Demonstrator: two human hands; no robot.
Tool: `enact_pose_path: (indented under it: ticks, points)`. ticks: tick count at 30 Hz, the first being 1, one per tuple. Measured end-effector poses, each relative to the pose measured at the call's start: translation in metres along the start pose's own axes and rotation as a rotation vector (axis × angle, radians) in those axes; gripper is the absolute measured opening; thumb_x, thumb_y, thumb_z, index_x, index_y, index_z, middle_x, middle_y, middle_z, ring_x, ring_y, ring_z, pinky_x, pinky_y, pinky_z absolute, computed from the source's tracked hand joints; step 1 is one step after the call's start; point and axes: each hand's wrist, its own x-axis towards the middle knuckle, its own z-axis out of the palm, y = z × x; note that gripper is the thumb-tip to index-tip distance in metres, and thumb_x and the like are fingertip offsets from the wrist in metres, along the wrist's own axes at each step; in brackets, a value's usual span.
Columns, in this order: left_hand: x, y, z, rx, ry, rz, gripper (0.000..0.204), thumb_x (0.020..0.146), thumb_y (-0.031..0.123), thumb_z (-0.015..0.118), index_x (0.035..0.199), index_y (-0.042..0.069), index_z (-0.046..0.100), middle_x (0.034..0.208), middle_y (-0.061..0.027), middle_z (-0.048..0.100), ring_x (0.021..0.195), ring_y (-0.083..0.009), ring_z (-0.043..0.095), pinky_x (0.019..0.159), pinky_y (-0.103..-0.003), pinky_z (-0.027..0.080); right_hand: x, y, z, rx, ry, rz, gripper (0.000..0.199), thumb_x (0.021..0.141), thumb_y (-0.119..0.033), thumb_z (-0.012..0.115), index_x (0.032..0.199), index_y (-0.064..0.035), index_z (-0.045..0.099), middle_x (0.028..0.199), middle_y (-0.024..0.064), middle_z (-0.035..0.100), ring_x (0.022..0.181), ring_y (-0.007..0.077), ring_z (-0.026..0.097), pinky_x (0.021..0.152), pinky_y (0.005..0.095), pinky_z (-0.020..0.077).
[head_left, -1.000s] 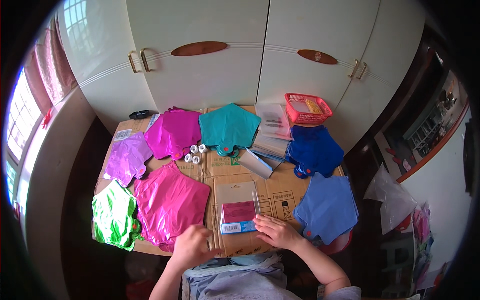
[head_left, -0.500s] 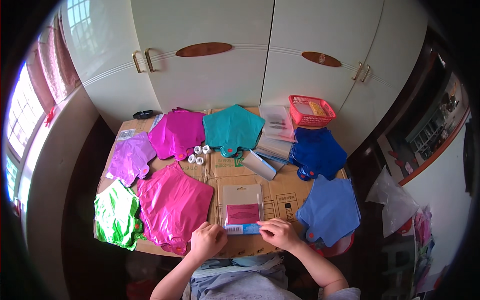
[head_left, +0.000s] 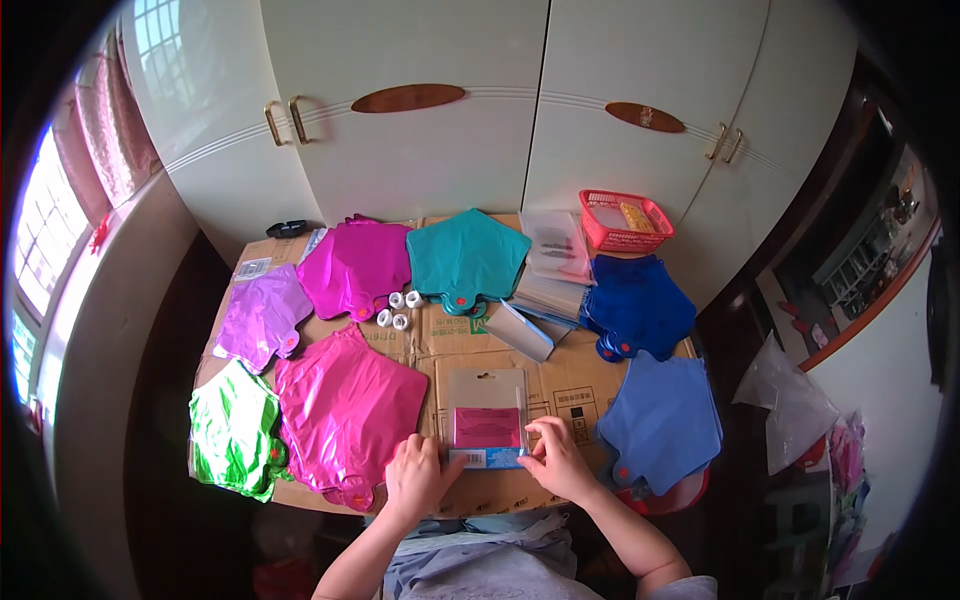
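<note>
A flat clear packet with a hang hole lies on the cardboard in front of me. Inside it shows a pink folded piece, above a blue-and-white strip with a barcode. My left hand rests at the packet's lower left corner, thumb stretched toward the strip and fingers apart from it. At the right edge, my right hand has its thumb by the lower corner and its index finger higher up, with a gap between them. Neither hand lifts the packet.
Foil balloon stacks ring the table: pink, green, lilac, magenta, teal, dark blue and light blue. White rolls, cards, clear sleeves and a red basket stand farther back.
Both hands have loosened from a curled pose. The left thumb has reached toward the packet's corner, and the right index finger has moved up along its right edge.
</note>
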Motion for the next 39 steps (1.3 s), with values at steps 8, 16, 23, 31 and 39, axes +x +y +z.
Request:
enact_pose_path:
  ticks: [8, 16, 23, 31, 39]
  points:
    - [-0.012, -0.016, 0.032, -1.275, -0.138, -0.294, 0.025, 0.083, 0.013, 0.072, 0.087, 0.005, 0.049, 0.078, -0.0003, 0.059, 0.074, -0.0091, 0.057, 0.064, -0.024, 0.046, -0.011, -0.006, 0.016, 0.327, 0.214, 0.027, 0.038, 0.086, -0.011, 0.068, 0.117, 0.0004, 0.049, 0.110, 0.0104, 0.056, 0.078, 0.0115, 0.055, 0.068, 0.0242, 0.0490]
    - [-0.014, 0.008, -0.007, -1.654, -0.238, -0.510, 0.012, 0.090, 0.005, 0.062, 0.084, 0.006, 0.052, 0.073, 0.0048, 0.054, 0.067, -0.0035, 0.050, 0.060, -0.021, 0.042, -0.023, -0.014, 0.006, 1.005, -0.007, 0.342, 0.016, 0.093, -0.017, 0.060, 0.086, -0.0035, 0.065, 0.077, -0.0007, 0.063, 0.070, 0.0091, 0.062, 0.065, 0.0214, 0.0487]
    - [-0.021, -0.011, 0.019, -1.646, -0.188, -0.347, 0.015, 0.096, 0.015, 0.055, 0.088, 0.003, 0.059, 0.069, 0.0040, 0.055, 0.057, -0.0030, 0.044, 0.049, -0.021, 0.033, -0.028, -0.019, 0.004, 0.880, 0.058, 0.243, 0.020, 0.094, -0.020, 0.058, 0.087, -0.0026, 0.064, 0.077, 0.0007, 0.063, 0.069, 0.0095, 0.064, 0.065, 0.0222, 0.0497]
    - [-0.009, -0.011, -0.011, -1.411, -0.120, -0.253, 0.022, 0.099, 0.014, 0.046, 0.105, -0.002, 0.059, 0.085, -0.0043, 0.064, 0.083, -0.0094, 0.056, 0.078, -0.023, 0.042, -0.060, -0.009, -0.093, 0.501, 0.859, 0.087, 0.008, 0.094, -0.011, 0.056, 0.093, -0.0029, 0.058, 0.078, 0.0026, 0.060, 0.066, 0.0098, 0.060, 0.060, 0.0238, 0.0489]
    - [-0.014, -0.028, -0.013, -1.271, -0.071, -0.210, 0.018, 0.097, 0.004, 0.044, 0.109, -0.002, 0.056, 0.098, -0.0043, 0.055, 0.082, -0.0083, 0.052, 0.074, -0.020, 0.040, -0.222, 0.165, -0.250, -0.444, 1.396, 0.396, 0.020, 0.093, -0.010, 0.054, 0.109, -0.0016, 0.063, 0.076, 0.0081, 0.063, 0.060, 0.0135, 0.057, 0.055, 0.0288, 0.0466]
